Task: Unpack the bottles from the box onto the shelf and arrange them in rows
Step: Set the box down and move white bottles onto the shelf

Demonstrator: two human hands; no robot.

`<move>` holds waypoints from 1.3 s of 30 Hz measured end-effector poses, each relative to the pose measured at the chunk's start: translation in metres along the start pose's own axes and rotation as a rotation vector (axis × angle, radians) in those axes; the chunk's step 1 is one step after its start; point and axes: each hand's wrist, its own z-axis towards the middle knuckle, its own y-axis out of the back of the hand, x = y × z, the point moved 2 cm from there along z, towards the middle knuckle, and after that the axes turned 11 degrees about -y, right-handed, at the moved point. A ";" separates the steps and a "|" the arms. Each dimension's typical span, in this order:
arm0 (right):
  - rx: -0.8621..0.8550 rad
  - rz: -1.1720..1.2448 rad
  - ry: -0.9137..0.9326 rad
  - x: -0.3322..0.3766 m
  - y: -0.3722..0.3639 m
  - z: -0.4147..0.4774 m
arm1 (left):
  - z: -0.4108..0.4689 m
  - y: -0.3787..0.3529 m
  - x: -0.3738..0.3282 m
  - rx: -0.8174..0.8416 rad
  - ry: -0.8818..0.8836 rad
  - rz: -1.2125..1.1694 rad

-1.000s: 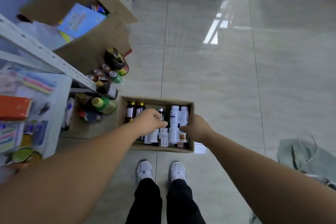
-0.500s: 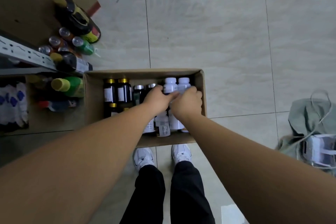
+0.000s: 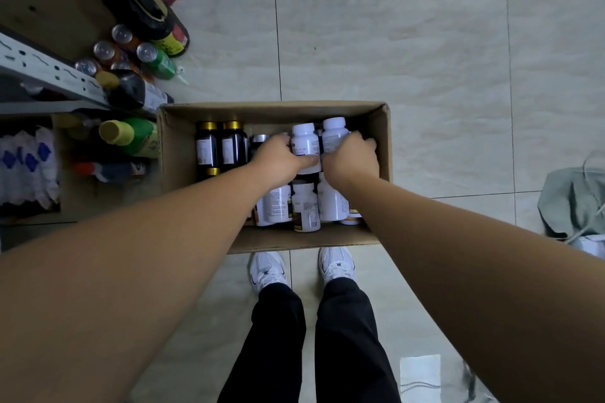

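An open cardboard box (image 3: 170, 154) sits on the floor in front of my feet. It holds several white bottles (image 3: 306, 206) and dark bottles with gold caps (image 3: 206, 147). My left hand (image 3: 278, 159) grips a white bottle (image 3: 304, 141) near the box's far side, thumb across its label. My right hand (image 3: 352, 160) curls round the neighbouring white bottle (image 3: 334, 132). Both bottles stand upright inside the box. The metal shelf (image 3: 49, 72) runs along the left edge.
Soda cans (image 3: 104, 51), a large dark bottle (image 3: 147, 10) and a green bottle with a yellow cap (image 3: 131, 136) crowd the shelf area at left. A grey bag (image 3: 573, 203) lies on the tiled floor at right. My white shoes (image 3: 268, 271) touch the box's near side.
My head has dropped closer to the box. Both hands have reached deeper and closed round the two white bottles at the far side.
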 end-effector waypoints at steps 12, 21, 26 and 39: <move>0.194 0.185 0.322 0.048 0.135 -0.105 | -0.099 0.104 -0.127 0.029 -0.207 0.244; 0.156 -0.036 0.719 0.179 0.357 -0.266 | -0.254 0.233 -0.354 -0.097 -0.465 0.269; 0.004 -0.145 0.995 0.242 0.464 -0.389 | -0.387 0.297 -0.460 -0.271 -0.536 0.353; 0.108 -0.132 1.622 0.287 0.486 -0.695 | -0.752 0.318 -0.457 -0.864 -0.437 0.442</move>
